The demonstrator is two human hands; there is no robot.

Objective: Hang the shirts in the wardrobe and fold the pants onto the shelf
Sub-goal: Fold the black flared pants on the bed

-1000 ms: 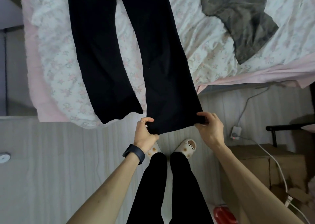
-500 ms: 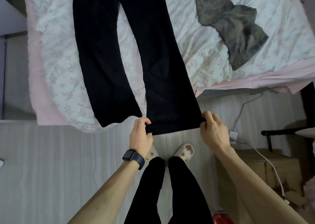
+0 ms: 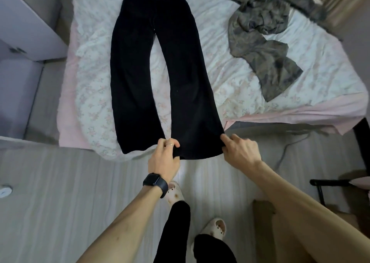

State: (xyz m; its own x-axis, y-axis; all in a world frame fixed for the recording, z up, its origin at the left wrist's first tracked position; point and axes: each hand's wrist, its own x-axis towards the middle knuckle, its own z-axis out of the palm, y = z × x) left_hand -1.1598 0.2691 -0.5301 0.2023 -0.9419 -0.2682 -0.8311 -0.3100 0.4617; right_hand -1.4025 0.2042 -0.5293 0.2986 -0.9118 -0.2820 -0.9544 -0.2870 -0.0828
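1. Bed (image 3: 220, 42): black pants (image 3: 136, 72) lie flat, waistband far, hems at the near edge.
2. Right leg is pulled straighter than a second ago, so it looks ready for a leg-over-leg fold.
3. Left hand (image 3: 163, 160) and right hand (image 3: 240, 152) still pinch that hem's corners.

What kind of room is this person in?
Probably a bedroom: a bed with a flowery sheet fills the view, black pants lie spread flat on it, and a crumpled camouflage garment lies beside them.
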